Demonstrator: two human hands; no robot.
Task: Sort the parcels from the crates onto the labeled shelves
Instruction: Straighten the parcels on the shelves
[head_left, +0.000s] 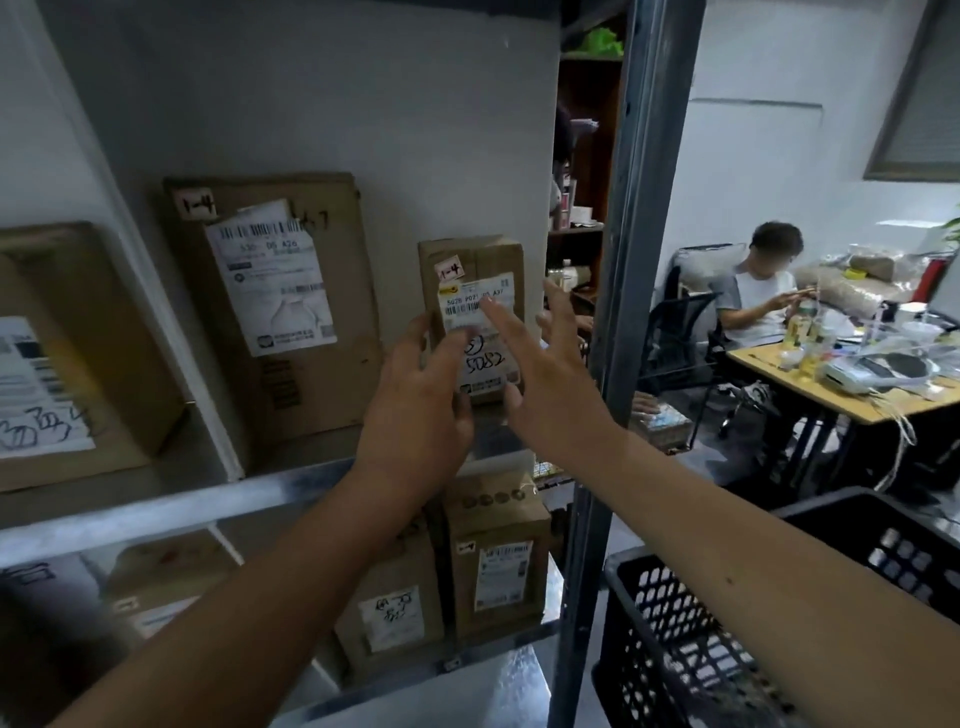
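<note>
Centre of the frame: small upright brown cardboard parcel (475, 291) with a white shipping label and a handwritten "1-4" tag, standing on the grey metal shelf (156, 506) against the grey back wall, near the dark steel upright post (631, 260). Left hand (415, 410) raised in front of the parcel's lower left, fingers loosely spread, fingertips at or just off the carton's face; actual contact impossible to tell. Right hand (550, 374) beside it at the parcel's lower right, fingers straight and fanned, gripping nothing. Left of centre on the same shelf, a larger brown cardboard box (311, 374) also tagged "1-4", leaning back; at the far left edge another large labelled carton (78, 291). Below the shelf, lower centre, two more brown parcels (498, 530) standing side by side. Lower right corner: black perforated plastic crate (675, 623). Right of the frame, a seated person at a cluttered wooden table (769, 374).
</note>
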